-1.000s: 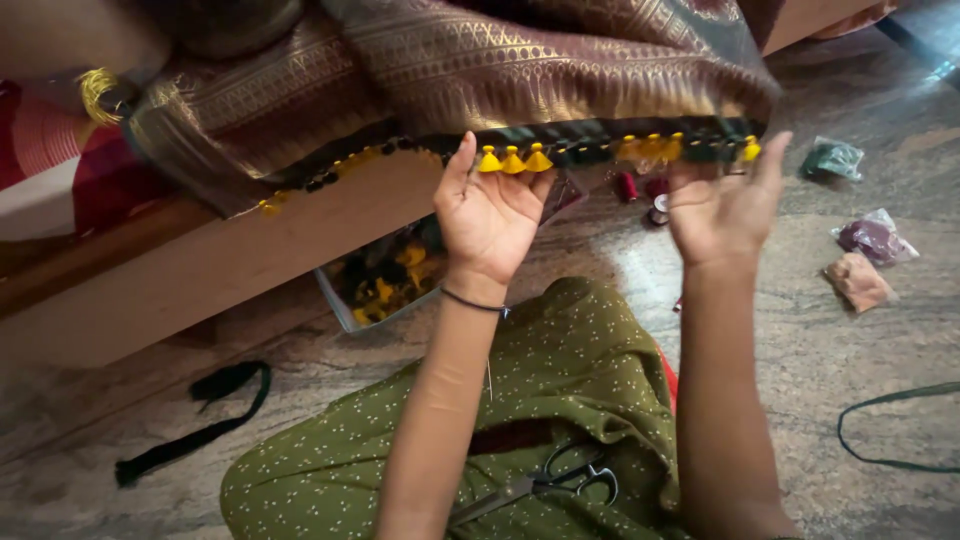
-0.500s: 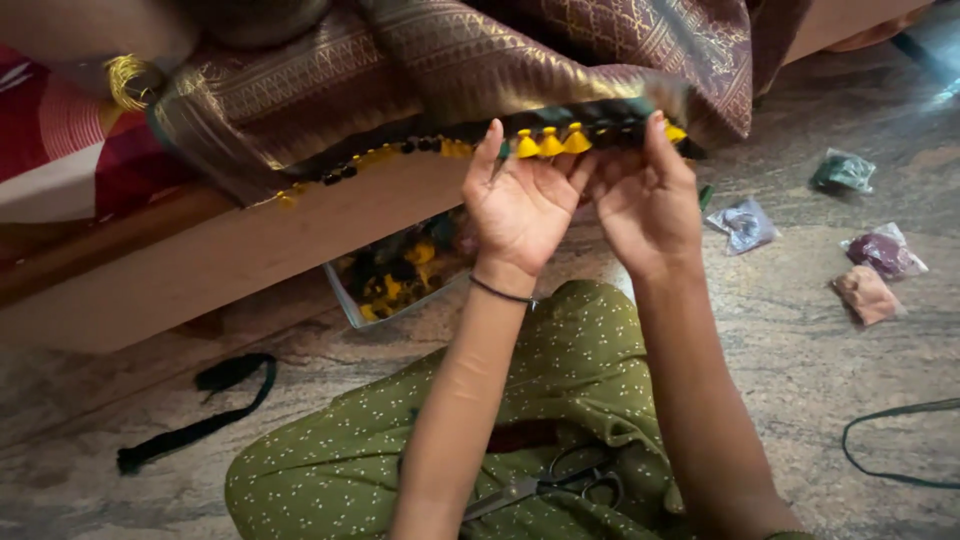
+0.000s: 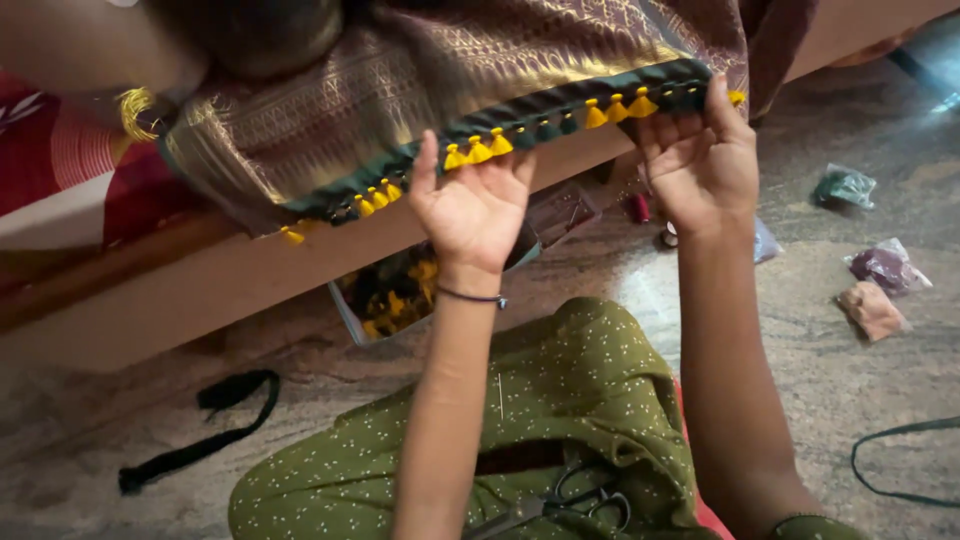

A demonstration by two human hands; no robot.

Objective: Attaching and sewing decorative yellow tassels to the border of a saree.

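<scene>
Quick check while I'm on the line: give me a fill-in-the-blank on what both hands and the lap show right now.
1. Both hands, left hand and right hand, hold the fabric's tasselled edge, whose tassels are ____ and green.
2. The scissors rest on the person's ____.
3. A thin dark bracelet circles the ____ wrist.

Missing words: yellow; lap; left

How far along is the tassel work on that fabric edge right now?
Done: yellow tassels already hang in a row along the dark green border of the brown and gold fabric. In hand: the left hand and right hand both hold up that edge between them. Left: cannot tell how much edge remains; the scissors lie unused on the lap.
</scene>
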